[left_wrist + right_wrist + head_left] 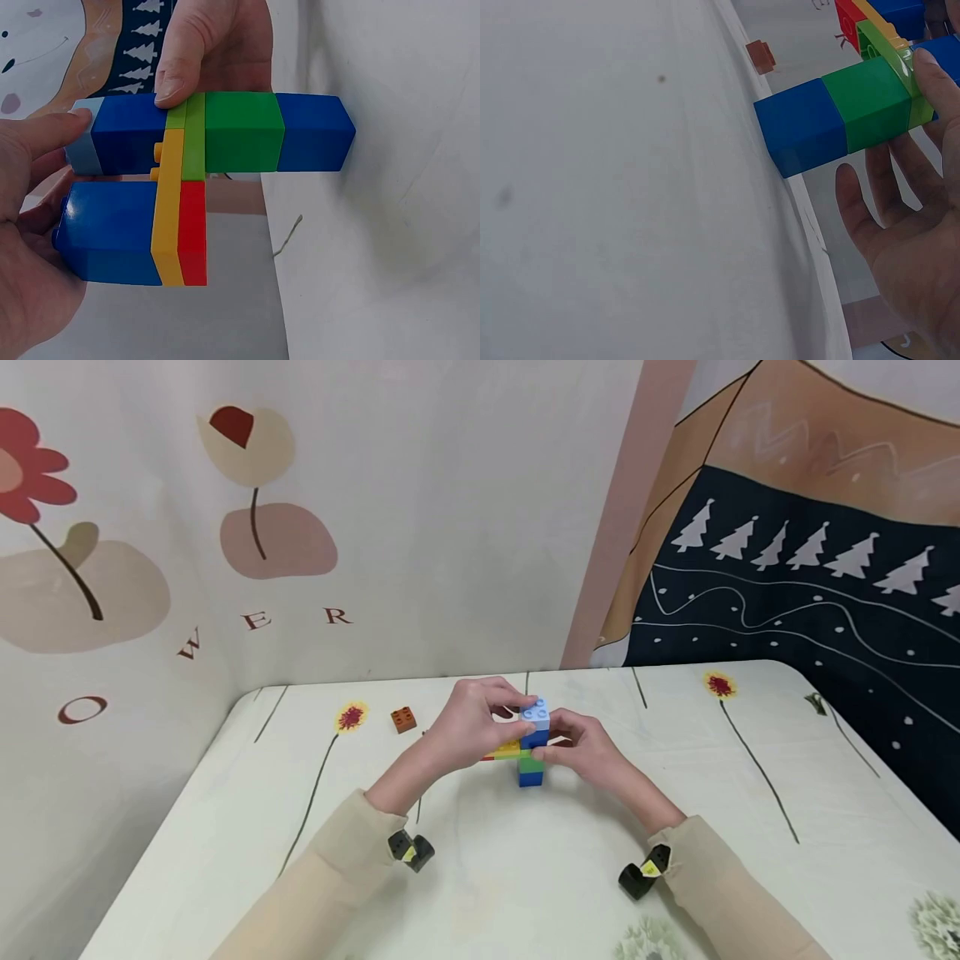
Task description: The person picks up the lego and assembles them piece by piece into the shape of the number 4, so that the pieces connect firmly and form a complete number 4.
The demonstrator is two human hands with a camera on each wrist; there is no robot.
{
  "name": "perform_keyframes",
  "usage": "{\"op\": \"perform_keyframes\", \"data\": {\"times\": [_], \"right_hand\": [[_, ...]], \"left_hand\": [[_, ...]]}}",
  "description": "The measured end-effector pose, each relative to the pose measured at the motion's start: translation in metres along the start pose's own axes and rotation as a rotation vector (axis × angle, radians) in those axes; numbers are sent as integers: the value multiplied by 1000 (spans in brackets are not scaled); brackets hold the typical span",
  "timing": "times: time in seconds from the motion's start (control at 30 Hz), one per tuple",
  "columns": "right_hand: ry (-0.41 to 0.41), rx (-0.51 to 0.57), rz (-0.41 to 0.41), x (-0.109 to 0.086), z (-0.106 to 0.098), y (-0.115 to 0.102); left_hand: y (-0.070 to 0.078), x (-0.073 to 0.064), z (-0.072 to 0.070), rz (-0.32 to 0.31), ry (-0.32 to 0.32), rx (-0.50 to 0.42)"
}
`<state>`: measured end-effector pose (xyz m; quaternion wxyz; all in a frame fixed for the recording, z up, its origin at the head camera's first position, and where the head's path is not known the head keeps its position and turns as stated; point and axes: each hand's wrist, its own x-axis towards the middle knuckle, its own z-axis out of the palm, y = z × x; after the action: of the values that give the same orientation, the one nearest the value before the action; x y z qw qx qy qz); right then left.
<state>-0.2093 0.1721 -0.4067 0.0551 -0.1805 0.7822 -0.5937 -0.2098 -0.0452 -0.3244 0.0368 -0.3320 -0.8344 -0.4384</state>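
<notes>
Both hands are on a structure of toy building bricks. My left hand [476,727] pinches the light blue brick [85,146] at its top. Beneath that comes a dark blue brick [131,135], then lime green pieces [193,150], a green brick [244,135] and a blue brick [315,135] at the bottom. My right hand [592,753] grips the structure near the lime green level, its thumb on the near side. Yellow [166,214] and red [193,240] pieces reach out leftward, with another dark blue brick [109,240] on top, beside the left palm.
A brown brick [403,719] lies apart on the white flower-print tablecloth [510,877], left of the hands. Behind the table hangs pale printed fabric [450,527], with a dark tree-print part [787,602] at right.
</notes>
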Motion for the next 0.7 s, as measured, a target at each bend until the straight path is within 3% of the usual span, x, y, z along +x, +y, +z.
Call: {"op": "perform_keyframes", "data": {"times": [0.3,0.5,0.57,0.7], "right_hand": [[-16,18,-14,1,1,0],[-2,32,-9,-1,0,-1],[-3,29,-5,-1,0,-1],[-6,25,16,0,1,-1]], "left_hand": [[0,0,-5,-11,-17,50],[2,1,-6,41,-43,101],[1,0,-8,16,-57,73],[-6,-8,-21,-128,-32,-71]]}}
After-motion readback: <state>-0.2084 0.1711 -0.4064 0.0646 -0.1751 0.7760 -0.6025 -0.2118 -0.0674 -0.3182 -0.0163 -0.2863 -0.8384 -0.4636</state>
